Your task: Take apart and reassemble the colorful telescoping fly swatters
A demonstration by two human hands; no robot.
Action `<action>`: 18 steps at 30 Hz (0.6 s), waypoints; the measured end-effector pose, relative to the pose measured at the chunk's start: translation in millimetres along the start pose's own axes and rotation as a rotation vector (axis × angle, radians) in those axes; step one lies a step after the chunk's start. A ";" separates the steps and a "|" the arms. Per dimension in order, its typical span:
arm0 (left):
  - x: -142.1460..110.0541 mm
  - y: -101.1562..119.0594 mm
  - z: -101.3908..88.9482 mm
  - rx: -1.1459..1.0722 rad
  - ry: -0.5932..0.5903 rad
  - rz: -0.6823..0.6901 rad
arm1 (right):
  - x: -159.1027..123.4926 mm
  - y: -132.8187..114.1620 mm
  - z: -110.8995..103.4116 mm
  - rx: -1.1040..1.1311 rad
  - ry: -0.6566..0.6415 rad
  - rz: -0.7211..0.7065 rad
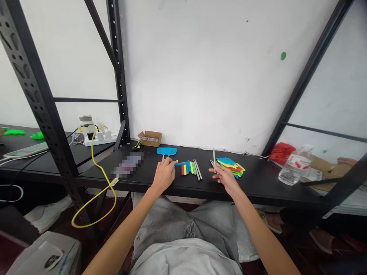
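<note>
My left hand point(165, 173) is closed, fingers pinched on a blue handle point(182, 163) that points right. Just beyond it lie two blue flat paddle heads point(166, 151), like fly swatter heads, with thin stems reaching toward my fingers. My right hand point(225, 178) grips a silver metal rod point(215, 160) held upright between thumb and fingers. Between my hands, a row of red, yellow, blue and green handles point(188, 169) lies on the black table point(258, 179). Next to the row are loose metal rods point(197, 170). Behind my right hand is a stack of coloured paddle heads point(231, 165).
A small open cardboard box point(150, 138) and a yellow-black cutter point(137, 146) stand at the back left. A blurred phone-like object point(128, 165) with a yellow cable point(94, 152) is at left. A plastic bottle point(296, 166) and red bag point(282, 152) are right, beyond the black frame post point(304, 76).
</note>
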State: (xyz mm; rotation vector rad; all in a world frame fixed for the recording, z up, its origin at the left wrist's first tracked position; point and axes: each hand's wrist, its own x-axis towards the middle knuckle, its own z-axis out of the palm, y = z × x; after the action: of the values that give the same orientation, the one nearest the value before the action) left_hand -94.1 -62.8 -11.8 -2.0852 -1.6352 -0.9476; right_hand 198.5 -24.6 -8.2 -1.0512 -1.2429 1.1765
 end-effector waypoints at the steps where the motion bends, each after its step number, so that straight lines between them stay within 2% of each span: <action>1: 0.3 2.8 -0.6 -0.025 0.007 0.012 | 0.2 -0.1 0.0 0.015 0.006 0.004; 5: -0.3 22.2 -0.7 -0.169 0.020 0.069 | 0.9 0.2 -0.5 0.078 0.016 0.024; 10: -7.1 44.5 6.0 -0.328 -0.058 0.134 | 1.3 4.5 -2.5 0.102 0.054 -0.039; 15: -11.1 45.0 11.4 -0.361 -0.147 0.124 | -0.8 6.3 -3.6 0.177 -0.046 -0.071; 18: -10.7 43.7 11.3 -0.342 -0.188 0.091 | -1.9 3.5 -3.0 0.189 -0.038 -0.047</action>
State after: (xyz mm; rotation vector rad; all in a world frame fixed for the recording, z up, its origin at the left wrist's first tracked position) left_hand -50.7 -76.2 -20.9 -2.5215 -1.5344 -1.0924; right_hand 201.3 -25.9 -12.1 -0.8590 -1.1549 1.2566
